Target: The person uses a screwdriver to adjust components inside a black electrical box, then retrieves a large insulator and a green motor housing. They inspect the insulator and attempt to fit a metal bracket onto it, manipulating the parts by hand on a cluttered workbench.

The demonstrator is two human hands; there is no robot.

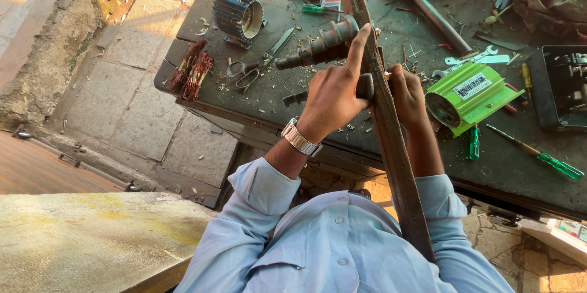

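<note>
A long brown wooden bar [391, 140] runs from my chest up over the dark workbench [507, 164]. My left hand [333, 94] grips a dark handle at the bar's left side, index finger stretched up along the wood. A watch is on that wrist. My right hand [408, 94] is closed against the bar's right side; what it holds is hidden. A dark stepped metal shaft [318, 45] sticks out to the left of the bar, just above my left hand.
On the bench lie a green motor housing [468, 94], a hammer [428, 6], scissors [247, 73], green-handled screwdrivers [544, 157], wrenches [480, 58], a finned motor casing [239, 17] and copper wire bundles [192, 73]. A black tray [559, 85] sits at right. Stone paving lies left of the bench.
</note>
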